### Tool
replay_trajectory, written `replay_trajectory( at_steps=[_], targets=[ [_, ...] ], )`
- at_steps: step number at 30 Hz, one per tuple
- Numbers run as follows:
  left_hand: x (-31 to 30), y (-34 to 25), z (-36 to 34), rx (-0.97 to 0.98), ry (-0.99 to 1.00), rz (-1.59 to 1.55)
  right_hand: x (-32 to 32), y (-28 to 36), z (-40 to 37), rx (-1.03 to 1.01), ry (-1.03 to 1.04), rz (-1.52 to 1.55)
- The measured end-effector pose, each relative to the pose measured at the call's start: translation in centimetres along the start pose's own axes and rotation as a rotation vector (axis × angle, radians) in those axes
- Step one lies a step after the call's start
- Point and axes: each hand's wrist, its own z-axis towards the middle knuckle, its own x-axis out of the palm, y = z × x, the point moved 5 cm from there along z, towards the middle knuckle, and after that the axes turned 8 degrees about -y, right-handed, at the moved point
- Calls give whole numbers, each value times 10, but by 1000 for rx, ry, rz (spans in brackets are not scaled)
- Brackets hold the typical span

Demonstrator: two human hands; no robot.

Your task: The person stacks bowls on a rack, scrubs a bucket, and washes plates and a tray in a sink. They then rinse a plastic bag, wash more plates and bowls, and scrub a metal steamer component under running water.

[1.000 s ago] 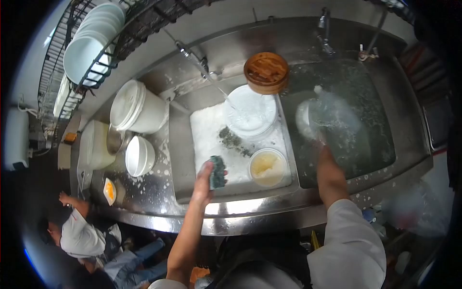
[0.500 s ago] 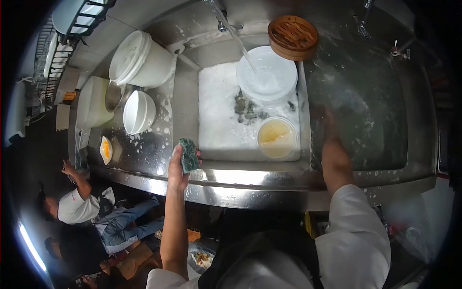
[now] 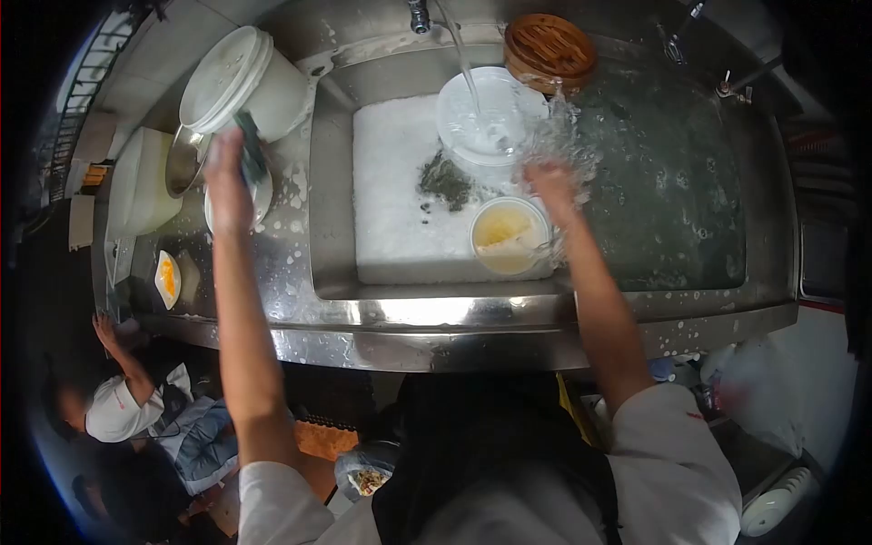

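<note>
Left hand pinches a sponge; right hand, grip unclear, splashes at the sink divider's edge. Washing, seemingly underway, demands steadiness next.

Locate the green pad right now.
The green pad is in the left hand, left of the left sink basin in the head view, near the white bucket.

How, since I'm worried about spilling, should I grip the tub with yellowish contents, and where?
Probably by opposite sides of the tub's rim, from the near side: it sits upright, round and open-topped, close to the basin's front edge.
</note>
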Motion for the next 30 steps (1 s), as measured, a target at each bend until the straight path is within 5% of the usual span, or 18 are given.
replay_trajectory(
  at_steps=[1, 2, 5, 7, 10, 12, 17, 22, 26, 27, 28, 30],
  targets=[
    [1, -20, 14, -29, -59, -41, 35, -78, 33, -414, 115, -676],
    [-2, -37, 32, 70, -73, 20, 68, -155, 59, -908, -14, -1298],
    [-10, -57, 82, 196, -92, -16, 52, -156, 17, -631, -276, -1028],
    [-13, -63, 111, 211, -99, 62, 52, -162, 28, 16, -115, -1115],
    [-17, -52, 154, 274, -97, 137, 44, -132, 18, -24, 207, -1161],
    [-16, -44, 177, 334, -108, 150, 38, -121, 3, 4, 259, -1209],
    [-16, -8, 203, 584, -198, 738, 34, -97, -18, 39, 293, -1213],
    [-7, 65, 270, 303, 198, 1053, 64, -39, -58, -33, 140, -1343],
    [-3, 85, 291, 298, 324, 1239, 24, -8, -47, 8, 106, -1124],
    [-3, 87, 292, 295, 354, 1293, 1, -9, -39, -176, 32, -806],
    [-3, 92, 296, 294, 385, 1348, -3, 0, -37, -31, 3, -511],
    [-13, 82, 285, 343, 70, 1127, -8, 29, -37, 242, -44, 93]
  ],
)
